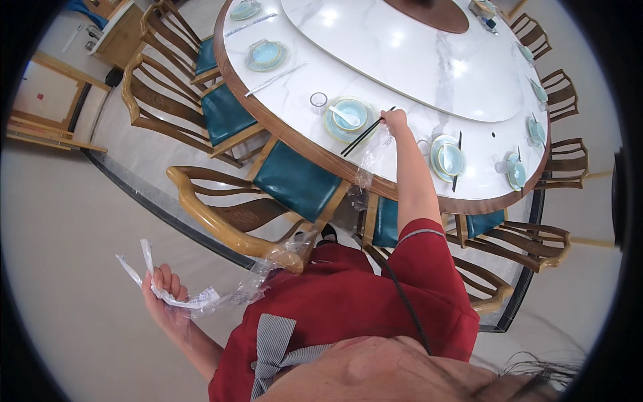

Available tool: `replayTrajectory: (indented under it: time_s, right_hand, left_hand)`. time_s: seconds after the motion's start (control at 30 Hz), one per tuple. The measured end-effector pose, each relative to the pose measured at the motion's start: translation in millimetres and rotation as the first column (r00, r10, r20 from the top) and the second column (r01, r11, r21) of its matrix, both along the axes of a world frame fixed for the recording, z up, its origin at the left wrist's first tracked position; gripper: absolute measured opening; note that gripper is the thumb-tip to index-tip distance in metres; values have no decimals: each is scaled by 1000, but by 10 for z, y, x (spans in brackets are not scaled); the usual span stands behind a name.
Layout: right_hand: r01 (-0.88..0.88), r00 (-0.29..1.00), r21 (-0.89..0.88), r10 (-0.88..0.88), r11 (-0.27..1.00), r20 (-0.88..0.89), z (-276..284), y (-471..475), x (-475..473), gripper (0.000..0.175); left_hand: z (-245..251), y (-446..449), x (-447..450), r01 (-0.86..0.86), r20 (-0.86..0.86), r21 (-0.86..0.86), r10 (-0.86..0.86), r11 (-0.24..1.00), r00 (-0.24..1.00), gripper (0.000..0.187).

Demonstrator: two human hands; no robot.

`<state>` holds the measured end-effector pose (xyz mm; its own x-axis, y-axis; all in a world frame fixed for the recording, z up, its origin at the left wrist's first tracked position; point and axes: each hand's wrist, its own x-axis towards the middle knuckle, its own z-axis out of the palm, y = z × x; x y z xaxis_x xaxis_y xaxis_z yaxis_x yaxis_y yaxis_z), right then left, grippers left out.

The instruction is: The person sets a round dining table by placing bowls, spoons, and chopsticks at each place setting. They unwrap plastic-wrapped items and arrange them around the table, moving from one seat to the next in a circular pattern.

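Note:
A pair of black chopsticks is gripped near one end by my right hand, over the table edge side of a place setting. Beside them a pale blue bowl sits on a yellow-rimmed plate, with a white spoon in the bowl. A small clear glass stands to the plate's left. Clear plastic film hangs below my right hand over the table's rim. Away from the table, at lower left, my left hand clutches crumpled paper chopstick sleeves and trailing clear wrapping.
The round marble-topped table carries a raised turntable. Film-wrapped dishes and a sleeved chopstick set lie at left. Another setting with a bowl is at right. Wooden chairs with green seats ring the table, close to my body.

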<state>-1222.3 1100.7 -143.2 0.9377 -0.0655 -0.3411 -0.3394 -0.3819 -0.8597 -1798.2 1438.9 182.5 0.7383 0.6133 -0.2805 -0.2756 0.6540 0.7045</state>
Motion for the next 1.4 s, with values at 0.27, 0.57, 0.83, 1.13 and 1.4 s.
replayTrajectory:
  time_s: [0.27,0.57,0.83,1.13,1.4]
  right_hand:
    - [-15,999,-178,7,984,-45,-58,253,161,26]
    - [45,999,-182,-47,982,-8,130,365,-37,27]
    - [200,973,-165,-177,966,147,269,285,-388,18]
    - [183,983,-606,-148,774,108,165,530,-1242,21]
    - [174,984,-670,-107,722,140,127,925,-1378,33]
  left_hand:
    - [57,-29,-32,-223,-142,95,235,970,962,33]
    - [-78,603,227,-98,-46,68,101,993,994,33]
    - [-375,1845,420,78,8,54,-78,996,997,35]
    - [-546,3087,489,211,67,-34,-208,977,976,35]
    - [-708,3381,609,236,87,-47,-232,971,969,39]
